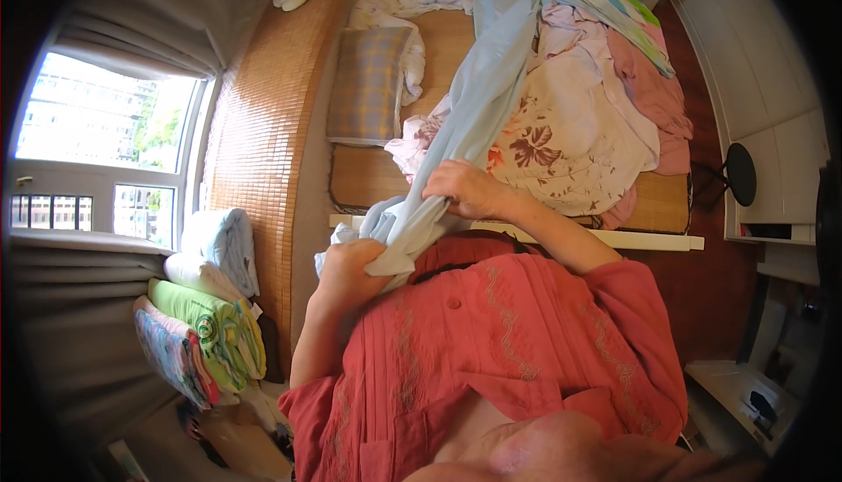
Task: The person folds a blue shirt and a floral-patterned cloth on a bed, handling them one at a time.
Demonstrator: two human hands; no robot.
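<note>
A long, thin light blue sheet [478, 100] runs in loose folds from my hands across the bed to its far end. My left hand [346, 267] is closed round its bunched near end, close to my body. Farther up the cloth and to the right, my right hand [469, 191] grips its edge with bent fingers. Some of the sheet hangs in folds beside my left hand. Under and right of it lies a crumpled cream cloth with brown flowers [583, 135]. A pink cloth [653, 105] is partly beneath that.
A plaid pillow [368, 83] lies on the bed's woven mat [368, 175] at the left. Folded quilts [197, 315] are stacked by the window [105, 122]. A pale bed rail [649, 241] crosses before me. At right stand a round black stool [739, 175] and white cabinets [785, 166].
</note>
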